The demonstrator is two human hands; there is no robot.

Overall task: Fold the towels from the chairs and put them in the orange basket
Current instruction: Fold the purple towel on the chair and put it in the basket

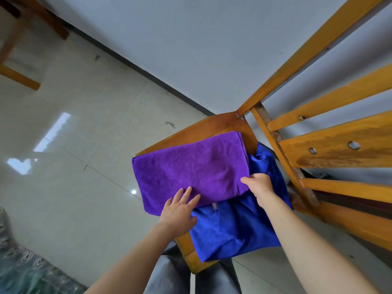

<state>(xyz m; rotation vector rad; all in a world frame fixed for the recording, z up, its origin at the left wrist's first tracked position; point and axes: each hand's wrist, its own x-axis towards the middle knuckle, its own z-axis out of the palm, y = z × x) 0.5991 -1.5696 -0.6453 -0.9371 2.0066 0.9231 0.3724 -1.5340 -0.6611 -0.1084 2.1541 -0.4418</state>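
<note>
A purple towel [191, 170], folded into a rectangle, lies across the seat of a wooden chair [214, 126]. Beneath it a blue towel [235, 228] lies spread and rumpled over the seat's near corner and right side. My left hand [180, 211] rests flat with straight, spread fingers on the purple towel's near edge. My right hand [258, 183] pinches the purple towel's near right corner, thumb on top and fingers tucked under the edge. The orange basket is not in view.
The chair's slatted wooden back [331, 145] rises at the right. The chair stands near a grey wall with a dark skirting [148, 75]. Glossy floor tiles [84, 134] spread to the left, another chair's legs [19, 77] stand at top left, and a patterned mat [25, 270] lies at bottom left.
</note>
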